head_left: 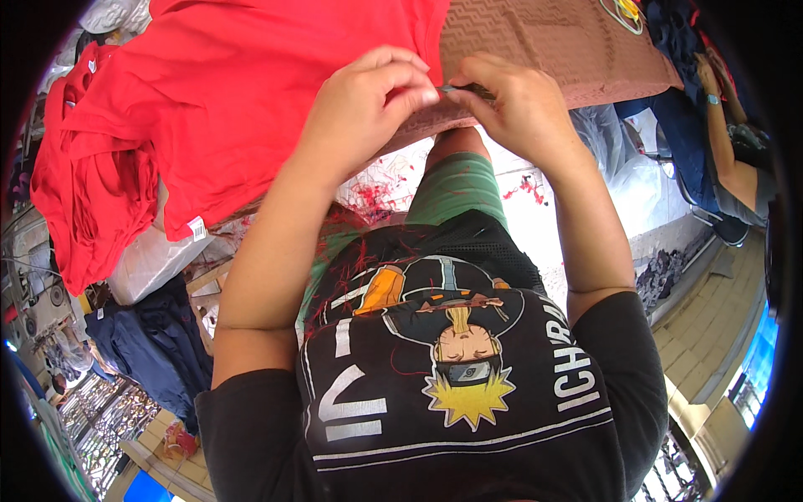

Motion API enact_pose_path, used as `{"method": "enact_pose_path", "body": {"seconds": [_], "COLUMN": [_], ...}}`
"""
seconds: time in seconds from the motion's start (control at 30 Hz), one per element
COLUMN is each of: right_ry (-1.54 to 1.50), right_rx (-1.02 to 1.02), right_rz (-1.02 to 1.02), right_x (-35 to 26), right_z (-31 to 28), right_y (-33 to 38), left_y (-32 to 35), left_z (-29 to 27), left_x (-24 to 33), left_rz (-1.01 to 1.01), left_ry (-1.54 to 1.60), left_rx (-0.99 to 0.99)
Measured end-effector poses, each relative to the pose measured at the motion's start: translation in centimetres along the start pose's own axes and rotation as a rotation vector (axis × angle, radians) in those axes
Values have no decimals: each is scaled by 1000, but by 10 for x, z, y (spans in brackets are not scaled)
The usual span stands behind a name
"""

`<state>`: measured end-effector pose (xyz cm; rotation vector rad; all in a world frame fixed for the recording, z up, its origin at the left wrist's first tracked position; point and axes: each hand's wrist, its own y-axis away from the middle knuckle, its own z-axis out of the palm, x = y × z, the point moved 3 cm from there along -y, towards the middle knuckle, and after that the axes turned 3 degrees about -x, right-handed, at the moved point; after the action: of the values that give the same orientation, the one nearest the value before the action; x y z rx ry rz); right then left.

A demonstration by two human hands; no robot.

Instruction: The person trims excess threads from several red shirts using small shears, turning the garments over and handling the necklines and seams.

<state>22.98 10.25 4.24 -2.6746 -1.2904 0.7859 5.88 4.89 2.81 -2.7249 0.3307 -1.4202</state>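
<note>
A red garment [276, 75] lies spread over a brown-covered table in front of me, and part of it hangs over the left side. My left hand [368, 105] is closed at the garment's right edge, thumb and fingers pinching the red cloth. Close beside it, my right hand [514, 100] is curled around small thread snips [452, 88]. Only the grey metal tip and a dark part show between the fingers; the rest is hidden. The tip points at the left hand's fingertips, where the cloth edge is.
Brown patterned cloth [544, 50] covers the table to the right. Red thread scraps [368, 201] lie below and on my shirt. Dark blue cloth [155, 347] hangs at lower left near a pale plastic bag [150, 263]. Another person's arm [723, 138] is at far right.
</note>
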Motion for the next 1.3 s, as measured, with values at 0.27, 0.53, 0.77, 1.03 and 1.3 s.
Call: {"method": "enact_pose_path", "body": {"seconds": [0.27, 0.53, 0.77, 1.03, 1.3], "right_ry": [-400, -415, -435, -525, -253], "right_rx": [95, 96, 143, 67, 15], "right_rz": [252, 299, 298, 413, 222], "right_x": [25, 18, 13, 9, -10], "right_z": [5, 13, 17, 26, 35], "right_y": [20, 31, 33, 39, 38], "left_y": [19, 25, 19, 11, 12], "left_z": [-25, 11, 22, 12, 13], "left_x": [4, -3, -15, -21, -25], "left_rz": [107, 228, 262, -169, -204], "left_ry": [36, -499, -451, -75, 102], "left_rx": [-20, 138, 204, 104, 114]}}
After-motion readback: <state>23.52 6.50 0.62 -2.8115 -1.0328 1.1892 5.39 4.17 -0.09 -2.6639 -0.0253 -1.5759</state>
